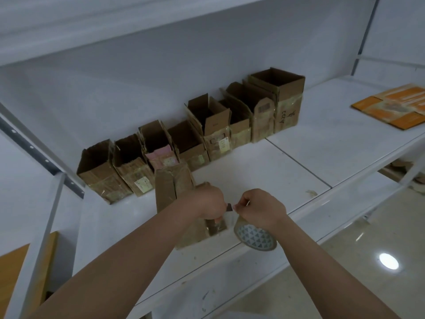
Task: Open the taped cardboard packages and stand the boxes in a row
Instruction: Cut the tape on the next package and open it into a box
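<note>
A cardboard box (174, 192) lies on its side on the white shelf (276, 171), its far flaps open. My left hand (207, 201) rests on its near end, fingers curled round a small dark tool (229, 207). My right hand (259, 208) holds a roll of clear tape (255, 236) just right of the box and pinches the tape's loose end beside the tool. Behind, several open cardboard boxes (197, 139) stand upright in a row along the back wall, from the left box (101, 173) to the tallest one (282, 100) on the right.
A flattened orange carton (391, 107) lies on the shelf at far right. A metal shelf post (39, 226) and a wooden board (13, 277) stand at lower left. Bare shelf surface stretches right of the hands. The floor (379, 249) lies below the shelf edge.
</note>
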A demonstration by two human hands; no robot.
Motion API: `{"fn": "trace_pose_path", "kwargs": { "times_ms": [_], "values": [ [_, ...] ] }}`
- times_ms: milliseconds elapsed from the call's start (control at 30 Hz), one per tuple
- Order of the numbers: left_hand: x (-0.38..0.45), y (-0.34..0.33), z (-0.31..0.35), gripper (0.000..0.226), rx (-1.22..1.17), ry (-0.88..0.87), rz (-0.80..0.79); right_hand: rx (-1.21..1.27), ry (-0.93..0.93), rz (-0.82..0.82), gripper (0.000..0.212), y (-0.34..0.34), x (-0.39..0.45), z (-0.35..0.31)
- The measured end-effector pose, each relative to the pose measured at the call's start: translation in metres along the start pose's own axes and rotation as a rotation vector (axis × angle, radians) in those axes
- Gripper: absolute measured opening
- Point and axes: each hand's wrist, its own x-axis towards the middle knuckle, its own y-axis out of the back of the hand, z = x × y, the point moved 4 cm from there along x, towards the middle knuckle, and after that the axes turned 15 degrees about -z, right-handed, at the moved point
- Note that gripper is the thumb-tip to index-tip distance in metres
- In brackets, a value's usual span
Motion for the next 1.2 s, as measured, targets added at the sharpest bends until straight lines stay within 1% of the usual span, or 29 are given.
{"fn": "trace_pose_path", "kwargs": {
  "times_ms": [67,167,233,333,400,500,600,700,800,867,933,967,1000,1067,1133,1167,1200],
  "values": [
    [0.001,-0.004,0.003,0.026,0.049,0.041,0.005,0.014,-0.028,0.006,0.018,-0.006,0.000,0.000],
    [0.001,-0.007,0.004,0.023,0.079,0.086,0.059,0.029,-0.047,0.030,0.019,-0.009,0.000,-0.002],
    [0.002,-0.005,0.003,0.023,0.049,0.088,0.039,0.042,-0.067,0.032,0.020,-0.009,0.001,-0.001],
    [0.004,-0.001,-0.002,0.027,-0.045,0.075,-0.017,0.114,-0.139,-0.014,0.023,-0.009,0.003,0.011],
    [0.003,0.003,-0.005,0.030,-0.144,0.057,0.020,0.140,-0.164,-0.038,0.023,-0.007,0.004,0.020],
    [0.005,0.006,-0.004,0.032,-0.174,0.046,0.059,0.158,-0.167,-0.050,0.024,-0.003,0.002,0.028],
    [0.005,0.005,-0.002,0.031,-0.139,0.054,0.068,0.180,-0.158,-0.025,0.023,0.004,-0.001,0.029],
    [0.009,-0.001,-0.004,0.036,-0.018,0.079,0.003,0.211,-0.125,0.012,0.022,0.007,-0.004,0.027],
    [0.007,-0.003,-0.004,0.038,0.007,0.092,-0.013,0.281,-0.068,0.067,0.023,0.009,-0.008,0.026],
    [0.002,-0.002,-0.004,0.038,0.014,0.099,0.026,0.350,-0.020,0.089,0.025,0.012,-0.012,0.025],
    [-0.007,0.000,-0.003,0.039,-0.020,0.046,0.080,0.408,0.025,0.105,0.025,0.016,-0.016,0.023],
    [-0.011,0.002,-0.003,0.038,-0.090,0.000,0.121,0.434,0.045,0.115,0.025,0.018,-0.017,0.022],
    [-0.017,0.004,-0.003,0.035,-0.217,-0.060,0.181,0.455,0.063,0.127,0.025,0.020,-0.018,0.022],
    [-0.032,0.009,-0.004,0.025,-0.467,-0.183,0.375,0.486,0.104,0.148,0.024,0.024,-0.021,0.018],
    [-0.044,0.010,-0.002,0.031,-0.587,-0.270,0.580,0.507,0.155,0.170,0.022,0.027,-0.023,0.013],
    [-0.046,0.007,0.000,0.038,-0.633,-0.305,0.628,0.507,0.178,0.180,0.021,0.029,-0.024,0.009],
    [-0.047,0.002,0.001,0.046,-0.692,-0.339,0.628,0.496,0.196,0.189,0.020,0.029,-0.024,0.005]
  ]
}}
